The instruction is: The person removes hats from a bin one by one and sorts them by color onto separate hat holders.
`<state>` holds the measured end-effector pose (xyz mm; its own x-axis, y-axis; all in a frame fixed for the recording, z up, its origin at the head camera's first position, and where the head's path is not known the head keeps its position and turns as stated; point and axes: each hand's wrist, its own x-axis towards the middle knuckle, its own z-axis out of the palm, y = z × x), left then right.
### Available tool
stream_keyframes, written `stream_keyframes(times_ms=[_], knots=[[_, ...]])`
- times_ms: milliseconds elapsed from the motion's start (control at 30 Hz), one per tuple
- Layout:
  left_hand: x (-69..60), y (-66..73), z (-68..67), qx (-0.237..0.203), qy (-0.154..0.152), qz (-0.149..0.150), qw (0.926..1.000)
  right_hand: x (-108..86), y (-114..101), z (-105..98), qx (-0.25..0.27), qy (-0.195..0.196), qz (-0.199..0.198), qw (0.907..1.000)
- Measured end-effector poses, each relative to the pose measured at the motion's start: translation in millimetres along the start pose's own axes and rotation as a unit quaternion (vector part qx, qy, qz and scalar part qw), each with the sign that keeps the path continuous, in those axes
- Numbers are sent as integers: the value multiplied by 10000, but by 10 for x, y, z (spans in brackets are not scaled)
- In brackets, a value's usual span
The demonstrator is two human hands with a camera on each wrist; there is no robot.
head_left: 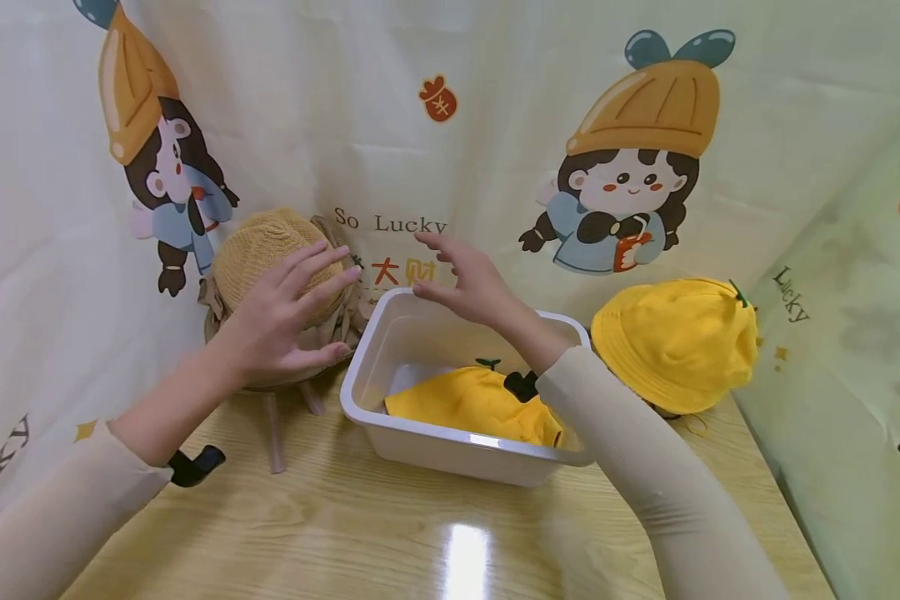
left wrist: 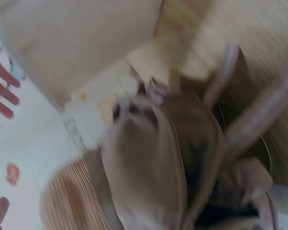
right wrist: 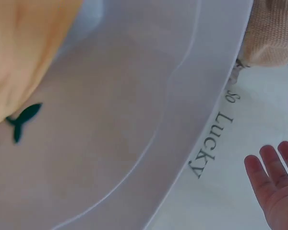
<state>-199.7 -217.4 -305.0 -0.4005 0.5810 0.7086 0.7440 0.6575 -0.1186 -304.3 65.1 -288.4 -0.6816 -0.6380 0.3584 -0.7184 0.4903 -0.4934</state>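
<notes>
My left hand [head_left: 281,321], fingers spread, is in front of a tan knit hat [head_left: 251,250]; whether it touches the hat I cannot tell. That hat sits against a brown backpack [left wrist: 139,163] with dangling straps, which the left wrist view shows blurred. My right hand [head_left: 468,279] is over the back rim of a white plastic basin [head_left: 450,457], its fingers loosely bent around nothing. Inside the basin lies a yellow hat [head_left: 457,400] with a green sprout on top, partly hidden by my right forearm.
Another yellow hat [head_left: 675,342] with a sprout stands right of the basin, on something mostly hidden beneath it. The wooden table [head_left: 330,525] extends in front. Behind and at the sides hangs a cream printed cloth [head_left: 495,83].
</notes>
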Motion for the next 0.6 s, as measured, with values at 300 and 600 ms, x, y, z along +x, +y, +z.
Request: stream_keyframes(times_ms=[300, 600], knots=[[6, 375, 239, -282, -198, 577, 9977, -239, 129, -74, -147, -624, -280, 9975], [-77, 557, 404, -402, -732, 559, 9949, -396, 252, -15, -357, -948, -394, 9941]])
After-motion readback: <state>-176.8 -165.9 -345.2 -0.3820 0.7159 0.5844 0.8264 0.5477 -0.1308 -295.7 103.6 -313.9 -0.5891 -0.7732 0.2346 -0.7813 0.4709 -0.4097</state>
